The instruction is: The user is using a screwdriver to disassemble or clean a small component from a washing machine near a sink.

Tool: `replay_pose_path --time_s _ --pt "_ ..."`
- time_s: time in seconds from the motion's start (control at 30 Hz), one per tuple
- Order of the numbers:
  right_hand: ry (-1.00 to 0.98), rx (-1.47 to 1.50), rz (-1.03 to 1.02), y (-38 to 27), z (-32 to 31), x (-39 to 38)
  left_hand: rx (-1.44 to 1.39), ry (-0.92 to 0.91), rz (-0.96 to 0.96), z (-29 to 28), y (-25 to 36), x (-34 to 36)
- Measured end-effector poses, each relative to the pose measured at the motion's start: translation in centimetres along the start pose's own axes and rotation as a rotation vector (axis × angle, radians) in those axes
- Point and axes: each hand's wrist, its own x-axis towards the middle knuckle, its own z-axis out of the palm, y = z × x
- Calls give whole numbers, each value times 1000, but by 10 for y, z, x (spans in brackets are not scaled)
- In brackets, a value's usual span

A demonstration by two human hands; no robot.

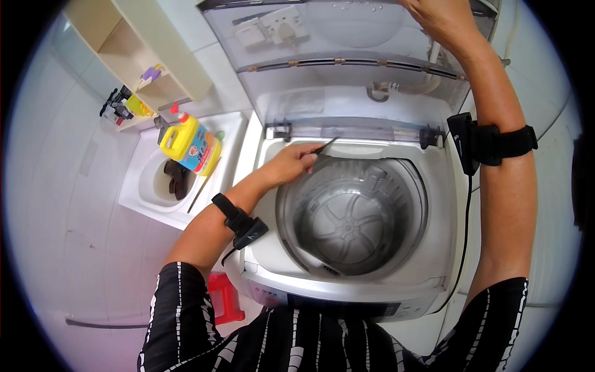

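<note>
A top-loading washing machine (263, 248) stands before me with its folding see-through lid (347, 93) raised. Inside its round opening shows the metal drum (350, 229), with a ribbed disc at the bottom. My left hand (291, 164) is closed on a slim dark pointed tool (325, 147), at the far left rim of the opening. The tool's tip points up and right, towards the lid's hinge strip; its exact kind is hard to make out. My right hand (443, 18) reaches up to the lid's top right edge and grips it, its fingertips partly cut off by the frame.
Left of the machine is a white sink (232, 133) with dark wet cloth (178, 180) in its basin. On its ledge stand a yellow detergent bottle (192, 146) and a thin stick (203, 186). A shelf (180, 49) hangs above; a red stool (228, 297) sits below.
</note>
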Motion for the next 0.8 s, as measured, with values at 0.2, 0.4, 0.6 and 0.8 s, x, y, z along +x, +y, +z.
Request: replay_pose_path --time_s 0.2,0.4,0.6,0.8 --pt "72 -23 -19 -4 1 -4 50 -38 -71 -13 2 -1" --pt "32 -51 -1 -6 0 -5 -70 -115 -148 -11 10 5" --pt "-28 -66 22 -5 -2 -1 -140 -164 -82 -4 10 13" --pt "-48 -52 51 -8 -2 0 -160 -228 -48 -3 12 19"
